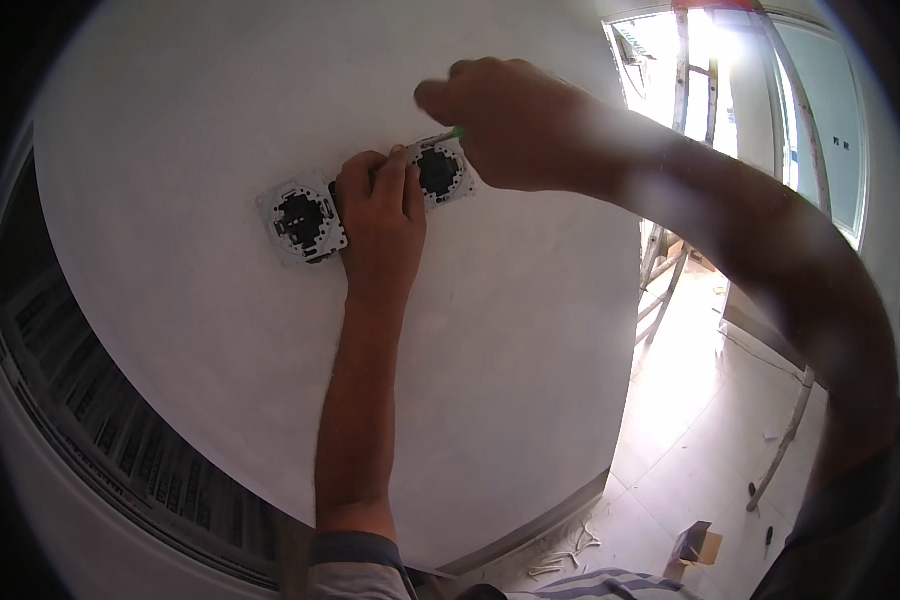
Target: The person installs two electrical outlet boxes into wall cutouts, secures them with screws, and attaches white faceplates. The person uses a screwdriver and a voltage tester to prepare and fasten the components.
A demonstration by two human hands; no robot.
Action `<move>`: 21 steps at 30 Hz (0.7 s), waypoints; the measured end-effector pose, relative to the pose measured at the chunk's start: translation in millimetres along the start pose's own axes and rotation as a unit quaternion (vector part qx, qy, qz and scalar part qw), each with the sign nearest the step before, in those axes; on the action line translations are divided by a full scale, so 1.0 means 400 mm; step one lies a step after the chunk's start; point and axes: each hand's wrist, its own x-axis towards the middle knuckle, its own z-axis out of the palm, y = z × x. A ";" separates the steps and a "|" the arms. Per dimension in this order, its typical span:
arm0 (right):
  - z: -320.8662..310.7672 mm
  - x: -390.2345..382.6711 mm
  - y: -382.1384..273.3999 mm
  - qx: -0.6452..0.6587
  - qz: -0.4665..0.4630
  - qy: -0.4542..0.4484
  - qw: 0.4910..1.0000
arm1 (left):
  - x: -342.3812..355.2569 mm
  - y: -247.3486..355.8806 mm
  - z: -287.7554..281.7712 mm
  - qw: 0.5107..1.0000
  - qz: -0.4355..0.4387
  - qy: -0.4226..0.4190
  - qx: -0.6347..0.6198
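On the wall [510,330], tool work at the right fitting's [439,172] top edge, by the look of it. Probably best done by pressing the frame flat to the wall, levelling first, then tightening gently in short turns.

Right arm [710,200]: in from far to the lower right of the right fitting, elbow bent and out wide, forearm reaching up and leftward. Left arm [360,400]: nearly straight up from below the right fitting.

Right hand [515,125]: just above and right of the right fitting, closed round the driver [458,132]. Left hand [380,215]: at the right fitting's left edge, fingers bent and close together; cannot tell whether gripping or only bracing. Good to hold steady there, fingertips clear of any slip.

Left fitting [303,222]: lower and left of the right fitting, beyond the left hand; useful as an alignment guide.

Driver: green handle mostly hidden in the fist, shaft slanting across the right fitting's top edge. Seat the tip fully before any turn; exact tip contact too small to make out.
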 end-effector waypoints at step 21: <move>-0.025 0.004 -0.050 0.039 0.067 -0.036 0.996 | 0.001 0.011 0.000 1.000 -0.021 -0.008 0.003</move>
